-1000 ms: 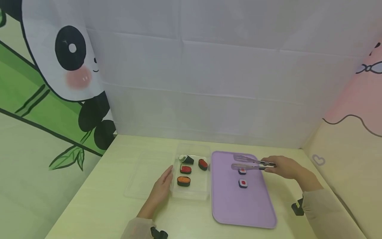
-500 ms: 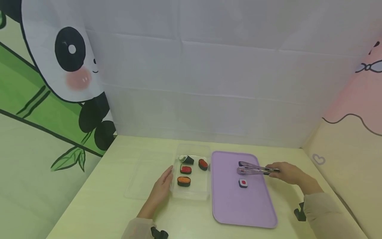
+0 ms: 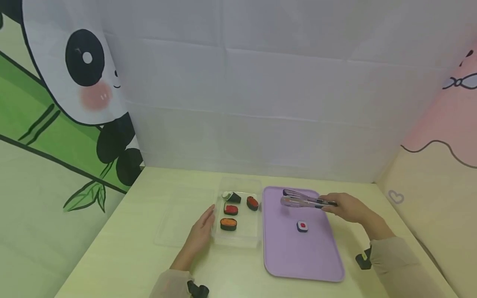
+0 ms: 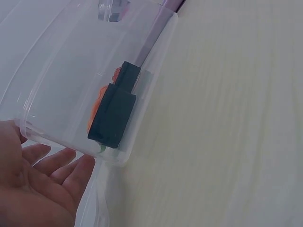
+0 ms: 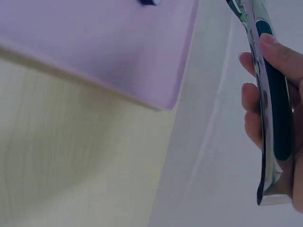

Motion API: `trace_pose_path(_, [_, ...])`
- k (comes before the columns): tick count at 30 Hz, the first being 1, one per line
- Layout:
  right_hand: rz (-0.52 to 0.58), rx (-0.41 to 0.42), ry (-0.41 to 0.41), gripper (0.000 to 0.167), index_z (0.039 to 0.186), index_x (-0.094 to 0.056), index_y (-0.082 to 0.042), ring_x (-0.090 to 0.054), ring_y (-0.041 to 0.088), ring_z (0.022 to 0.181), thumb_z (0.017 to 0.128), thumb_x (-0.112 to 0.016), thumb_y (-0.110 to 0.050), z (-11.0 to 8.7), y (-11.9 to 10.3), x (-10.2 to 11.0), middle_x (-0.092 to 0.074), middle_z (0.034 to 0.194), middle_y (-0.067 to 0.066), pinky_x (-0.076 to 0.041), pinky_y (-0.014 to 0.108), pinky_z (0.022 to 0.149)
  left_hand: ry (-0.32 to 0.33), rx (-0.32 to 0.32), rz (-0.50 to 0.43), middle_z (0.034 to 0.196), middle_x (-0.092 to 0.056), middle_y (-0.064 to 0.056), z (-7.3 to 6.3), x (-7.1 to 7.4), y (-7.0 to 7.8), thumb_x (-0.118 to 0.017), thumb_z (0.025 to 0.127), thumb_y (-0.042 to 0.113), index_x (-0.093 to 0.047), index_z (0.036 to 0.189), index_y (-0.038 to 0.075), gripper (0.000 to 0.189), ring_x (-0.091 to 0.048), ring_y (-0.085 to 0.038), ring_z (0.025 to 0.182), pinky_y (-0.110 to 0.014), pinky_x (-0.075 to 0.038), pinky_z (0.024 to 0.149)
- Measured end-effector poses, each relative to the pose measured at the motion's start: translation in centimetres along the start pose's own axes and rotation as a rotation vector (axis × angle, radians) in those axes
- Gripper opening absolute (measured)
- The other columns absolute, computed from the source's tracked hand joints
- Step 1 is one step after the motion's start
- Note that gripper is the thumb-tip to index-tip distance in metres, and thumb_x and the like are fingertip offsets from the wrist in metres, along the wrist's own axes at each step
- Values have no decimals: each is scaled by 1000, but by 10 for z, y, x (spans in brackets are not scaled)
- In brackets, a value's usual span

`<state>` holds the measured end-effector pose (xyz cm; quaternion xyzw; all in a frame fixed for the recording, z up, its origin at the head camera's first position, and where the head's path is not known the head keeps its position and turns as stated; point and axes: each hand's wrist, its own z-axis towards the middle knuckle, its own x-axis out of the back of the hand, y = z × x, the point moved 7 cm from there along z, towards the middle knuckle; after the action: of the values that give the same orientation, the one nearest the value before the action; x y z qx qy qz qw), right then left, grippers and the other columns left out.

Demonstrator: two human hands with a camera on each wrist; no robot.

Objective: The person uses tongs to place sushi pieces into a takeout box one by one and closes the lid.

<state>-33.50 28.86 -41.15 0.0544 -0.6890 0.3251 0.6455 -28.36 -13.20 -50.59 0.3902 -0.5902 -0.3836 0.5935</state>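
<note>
My right hand grips metal tongs with dark handle grips, the thumb pressing one arm. Over the far part of the purple tray the tongs' heads are nearly together; a sushi roll between them is mostly hidden. Another toy sushi roll, white with a red centre, lies on the tray. Along the left side of a clear plastic box my left hand rests with extended fingers. Inside are an orange-topped sushi, two red-topped sushi and a dark hand roll.
A clear lid lies flat on the pale table, left of the box. The tray stands close to the box's right side. A white cloth wall rises behind the table, with printed cloths at both sides.
My right hand lowered the tongs onto the far sushi roll, closed them, then lifted and moved left. That roll's spot on the tray is now bare. The left hand stayed at the box.
</note>
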Motion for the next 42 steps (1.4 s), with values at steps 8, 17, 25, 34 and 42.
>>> trace_pose_path(8, [-19, 63, 31, 40, 127, -63, -1, -58, 37, 113, 96, -64, -25, 29, -52, 5, -64, 122, 15, -48, 55, 91, 1, 1, 5, 150, -37, -19, 0, 0, 1, -36, 107, 32, -36, 151, 7, 50, -30, -40, 139, -55, -23, 112])
trace_pose_path(17, [-83, 103, -21, 35, 124, -66, -6, -62, 28, 106, 94, -66, -23, 60, -93, -18, -66, 119, 10, -51, 49, 86, -2, 11, -6, 151, -37, -18, 2, -3, -3, -36, 107, 34, -37, 151, 8, 51, -30, -40, 138, -56, -23, 112])
trace_pose_path(25, [-153, 108, -71, 31, 119, -69, -8, -59, 11, 83, 92, -70, -21, 70, -105, -28, -69, 103, -2, -52, 36, 71, 2, -1, -2, 151, -37, -17, 4, -3, -7, -37, 107, 35, -37, 151, 9, 51, -29, -39, 139, -55, -22, 113])
trace_pose_path(34, [-192, 93, -92, 31, 119, -70, -11, -54, 8, 73, 91, -71, -22, 77, -114, -32, -68, 96, -4, -50, 32, 63, -5, -2, -21, 152, -36, -17, 5, -3, -10, -37, 107, 34, -37, 151, 8, 51, -28, -39, 139, -55, -22, 113])
trace_pose_path(42, [-247, 81, -95, 32, 120, -69, -10, -60, 12, 80, 91, -71, -23, 80, -119, -33, -69, 102, 0, -52, 34, 68, 1, -16, -14, 152, -36, -17, 7, -3, -13, -37, 107, 34, -37, 151, 7, 51, -28, -39, 139, -55, -22, 113])
